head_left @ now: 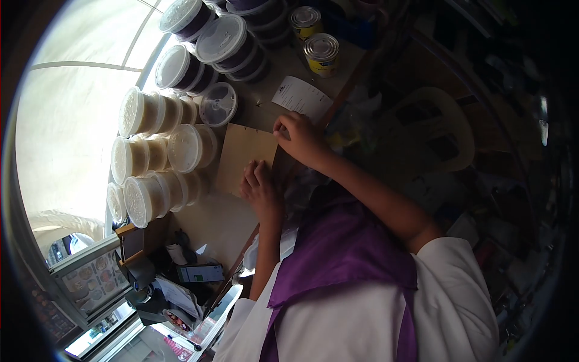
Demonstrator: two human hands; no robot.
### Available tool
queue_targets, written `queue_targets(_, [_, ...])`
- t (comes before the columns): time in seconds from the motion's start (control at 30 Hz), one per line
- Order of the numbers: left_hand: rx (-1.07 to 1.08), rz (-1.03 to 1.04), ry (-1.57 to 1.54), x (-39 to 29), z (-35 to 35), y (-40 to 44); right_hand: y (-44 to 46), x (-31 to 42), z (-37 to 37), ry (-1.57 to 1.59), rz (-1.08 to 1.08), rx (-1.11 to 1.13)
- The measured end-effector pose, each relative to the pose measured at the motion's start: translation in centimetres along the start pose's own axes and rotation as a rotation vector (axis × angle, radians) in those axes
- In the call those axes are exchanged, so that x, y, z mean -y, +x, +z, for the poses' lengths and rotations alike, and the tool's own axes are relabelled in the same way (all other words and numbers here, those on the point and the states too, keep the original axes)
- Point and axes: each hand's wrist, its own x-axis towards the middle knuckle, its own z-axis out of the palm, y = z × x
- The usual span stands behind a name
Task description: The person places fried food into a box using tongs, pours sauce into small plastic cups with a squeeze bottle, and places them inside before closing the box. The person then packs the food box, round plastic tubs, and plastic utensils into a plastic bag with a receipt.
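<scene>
- Your flat brown piece (235,158) lies on the table (223,220), between the stacked tubs of pale contents (185,148) and your body; you can't tell from this view whether it is 1 sheet, a folded packet or a thin board.
- Your left hand (260,188) rests on its lower right part, fingers bent and slightly spread over the face, not wrapped around it.
- Your right hand (295,137) is at the upper right corner, fingers curled in towards the thumb; whether they pinch the edge, you can't tell.
- Expect it to be light, and fairly stiff if it is card; it looks dry and matt, so it probably slides on the table more readily than it slips from your fingers.
- Corners and edges would likely crease first: take hold by the margin, thumb above and fingers below, with the other palm flat to steady it.
- The upper edge has small dark marks; treat it gently, as they may be holes.
- Beyond it sit a clear-lidded tub (218,104), a white printed paper (301,98) and 2 cans (321,55).
</scene>
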Motion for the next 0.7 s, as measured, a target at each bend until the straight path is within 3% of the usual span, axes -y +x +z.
queue_targets(0.1, [0.121, 0.046, -0.071, 0.9, -3.8, -1.1, 0.5, -1.2, 1.8, 0.109, -0.007, 0.033])
queue_targets(0.2, [0.002, -0.123, -0.356, 3.4, -3.2, -2.3, 0.0, -1.9, 2.6, 0.186, -0.002, 0.113])
queue_targets(0.3, [-0.276, -0.379, -0.39, 3.5, -1.3, -2.8, -0.9, -2.4, 2.6, 0.2, -0.026, 0.12])
queue_targets(0.43, [-0.236, -0.504, -0.461, 2.8, 0.0, -1.6, -2.8, -1.7, 2.1, 0.272, 0.068, 0.203])
queue_targets(0.7, [-0.17, -0.707, -0.372, 1.4, -1.4, -0.5, -5.6, -1.5, 1.1, 0.27, -0.002, 0.253])
